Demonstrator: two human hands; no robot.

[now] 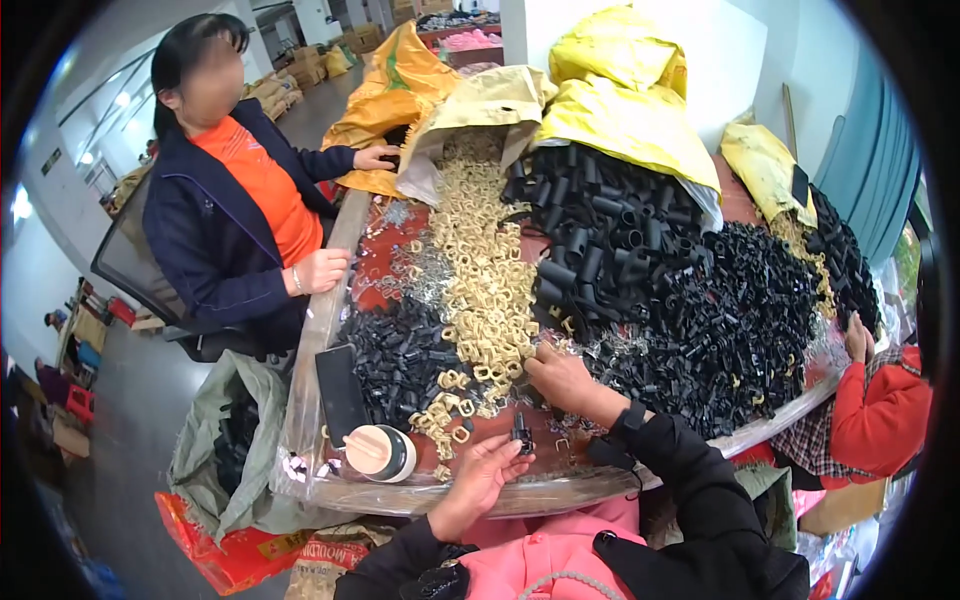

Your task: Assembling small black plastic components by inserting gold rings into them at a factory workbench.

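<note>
So the small black part (523, 430), hard and shiny looking, sits up at the fingertips of the left hand (485, 472), pinched between thumb and fingers, palm half open. It's left of and nearer than the right hand (562, 378), whose fingers are curled in at the edge of the chunky beige rings (490, 310); can't tell if they've got anything. Far right of that, smooth black tubes (620, 220) spill from a crinkly yellow sack (635, 120). Near left, a round, pale-lidded jar (380, 453).

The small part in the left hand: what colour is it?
The small part looks mostly black, in the head view.
</note>
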